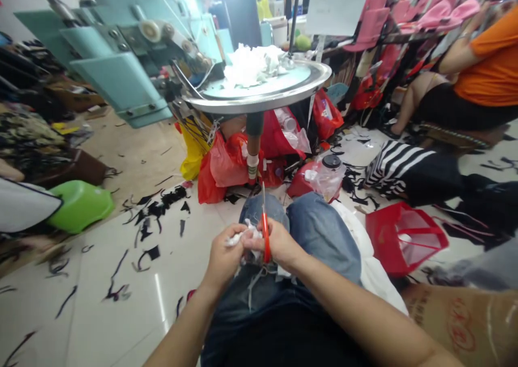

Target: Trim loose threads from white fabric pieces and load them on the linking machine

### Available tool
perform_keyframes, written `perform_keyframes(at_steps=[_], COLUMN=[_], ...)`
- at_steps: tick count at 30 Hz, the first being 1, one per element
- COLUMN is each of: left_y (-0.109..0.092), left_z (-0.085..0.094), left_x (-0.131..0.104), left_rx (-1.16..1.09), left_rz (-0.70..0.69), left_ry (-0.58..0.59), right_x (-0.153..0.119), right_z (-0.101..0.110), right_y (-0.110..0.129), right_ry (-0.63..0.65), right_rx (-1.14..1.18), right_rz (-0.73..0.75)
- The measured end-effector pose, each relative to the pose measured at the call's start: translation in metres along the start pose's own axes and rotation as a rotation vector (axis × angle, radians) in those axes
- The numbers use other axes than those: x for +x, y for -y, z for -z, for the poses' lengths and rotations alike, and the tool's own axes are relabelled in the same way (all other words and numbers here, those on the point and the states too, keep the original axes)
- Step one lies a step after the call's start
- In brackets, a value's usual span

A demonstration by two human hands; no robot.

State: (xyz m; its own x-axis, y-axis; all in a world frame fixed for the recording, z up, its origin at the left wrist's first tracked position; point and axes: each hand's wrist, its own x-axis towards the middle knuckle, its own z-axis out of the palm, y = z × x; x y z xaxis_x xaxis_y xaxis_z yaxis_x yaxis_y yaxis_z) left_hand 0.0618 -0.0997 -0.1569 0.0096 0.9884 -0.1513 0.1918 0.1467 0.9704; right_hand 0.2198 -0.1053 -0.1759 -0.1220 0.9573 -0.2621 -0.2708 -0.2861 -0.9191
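Over my lap, my left hand [225,251] pinches a small bunched piece of white fabric [235,239]. My right hand [279,243] is closed around a pair of scissors with red-orange handles [266,243], blades pointing up and away from me. Its fingertips also meet the white fabric, close against my left fingers. Loose white scraps and thread ends [253,287] hang down over my jeans [324,232]. A pile of white fabric pieces [254,66] lies on the round sewing-machine table [259,103] in front of me.
A pale green sewing machine [121,75] overhangs the left. Red bags [220,164] stand below the table. A green plastic stool [83,205] is at left, a red bag [404,237] and cardboard box [465,324] at right. Black scraps [162,205] litter the floor. A person in orange [493,65] sits at right.
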Motion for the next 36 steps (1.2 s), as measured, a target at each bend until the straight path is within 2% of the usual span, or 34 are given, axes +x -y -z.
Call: perform_keyframes(at_steps=[3,5,8,11,15,18,22,26,29,32,34,36], left_y=[-0.001,-0.004,-0.011,-0.021,-0.025,-0.02,-0.013,-0.015,-0.023,-0.032,-0.036,-0.037], left_z=[0.015,0.03,0.043,0.037,0.015,0.01,0.018,0.028,0.035,0.042,0.042,0.036], left_x=[0.003,0.008,0.012,0.009,0.001,-0.001,0.003,0.007,0.008,0.009,0.009,0.008], left_rx=[-0.04,-0.062,-0.054,-0.019,0.033,0.024,-0.001,-0.026,0.225,0.597,0.736,0.782], left_rz=[-0.036,-0.049,-0.076,-0.096,-0.145,-0.155,-0.116,-0.114,-0.281,-0.631,-0.825,-0.934], left_ry=[-0.12,-0.19,-0.223,-0.219,-0.134,-0.063,-0.154,-0.258,-0.368,-0.474,-0.474,-0.43], right_x=[0.005,0.006,0.004,-0.003,-0.006,-0.003,-0.006,-0.012,-0.015,-0.019,-0.021,-0.02], right_z=[0.005,0.021,0.042,0.036,0.001,-0.012,-0.005,0.008,0.015,0.018,0.014,0.006], right_y=[-0.001,0.0,0.002,0.005,0.014,0.021,0.028,0.027,0.019,0.011,0.012,0.018], right_ry=[-0.085,-0.132,-0.23,-0.28,-0.118,-0.114,-0.21,-0.25,-0.243,-0.254,-0.245,-0.195], right_rx=[-0.011,-0.047,-0.128,-0.171,-0.102,-0.083,0.0,0.019,-0.088,-0.282,-0.311,-0.214], right_rz=[0.047,0.08,0.115,0.161,0.241,0.276,0.341,0.314,0.288,0.262,0.265,0.281])
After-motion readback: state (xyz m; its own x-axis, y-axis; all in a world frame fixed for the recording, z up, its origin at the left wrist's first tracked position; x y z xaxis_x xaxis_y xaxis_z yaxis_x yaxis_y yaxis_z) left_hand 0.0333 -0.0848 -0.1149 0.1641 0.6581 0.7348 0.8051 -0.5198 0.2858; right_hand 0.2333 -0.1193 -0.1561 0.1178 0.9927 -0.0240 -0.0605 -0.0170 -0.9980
